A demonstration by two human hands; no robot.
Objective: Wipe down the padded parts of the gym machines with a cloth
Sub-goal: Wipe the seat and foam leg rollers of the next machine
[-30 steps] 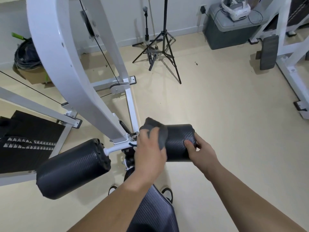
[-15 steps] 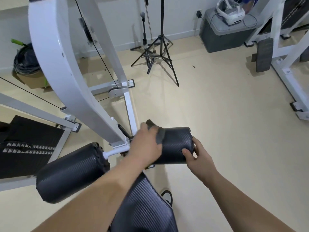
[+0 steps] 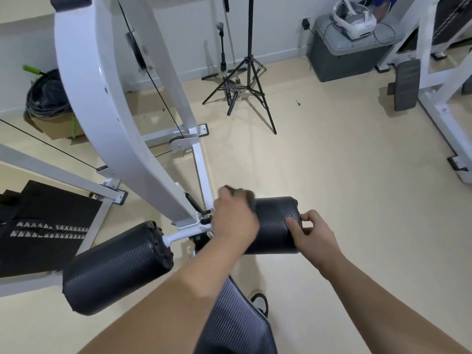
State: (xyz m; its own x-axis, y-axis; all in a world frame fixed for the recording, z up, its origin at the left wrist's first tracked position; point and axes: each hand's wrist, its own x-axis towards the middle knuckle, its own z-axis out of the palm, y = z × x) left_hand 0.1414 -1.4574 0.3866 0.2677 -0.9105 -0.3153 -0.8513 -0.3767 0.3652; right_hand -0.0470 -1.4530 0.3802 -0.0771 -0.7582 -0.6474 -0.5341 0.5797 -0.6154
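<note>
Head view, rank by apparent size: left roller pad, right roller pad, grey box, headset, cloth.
1. left roller pad, also nearest the camera.
2. grey box and right roller pad: look alike, pad partly covered, so unranked.
3. headset.
4. cloth, mostly under the left hand.

**Roller pads up front, gear along the wall**

Nearest, at bottom centre: seat pad (image 3: 237,320). Just beyond, left roller pad (image 3: 115,269) and right roller pad (image 3: 275,226), either side of the machine upright (image 3: 102,111). On the right roller pad: left hand (image 3: 235,221) with cloth (image 3: 249,196) at the inner end, right hand (image 3: 314,233) at the outer end. Behind, by the wall: tripod (image 3: 249,80). Right of it, storage box (image 3: 339,60) with headset (image 3: 355,19) on top. Far left, cardboard box (image 3: 51,123) under coiled cable (image 3: 46,95).
</note>
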